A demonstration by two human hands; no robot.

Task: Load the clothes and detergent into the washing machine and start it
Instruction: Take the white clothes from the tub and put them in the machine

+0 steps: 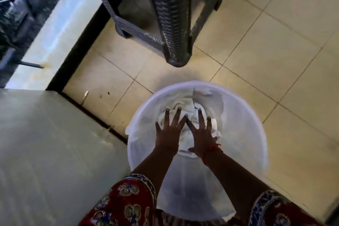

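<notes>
Clothes (185, 115) in tub (244, 134), both hands (185, 134) spread flat on top

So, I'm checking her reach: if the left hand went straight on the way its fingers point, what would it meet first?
Likely the crumpled white clothes in the round translucent white tub; the left hand is spread just above or on them, depth unclear.

Single head view, steeply downward, close above tub (247, 121), floor (275, 42)
</notes>
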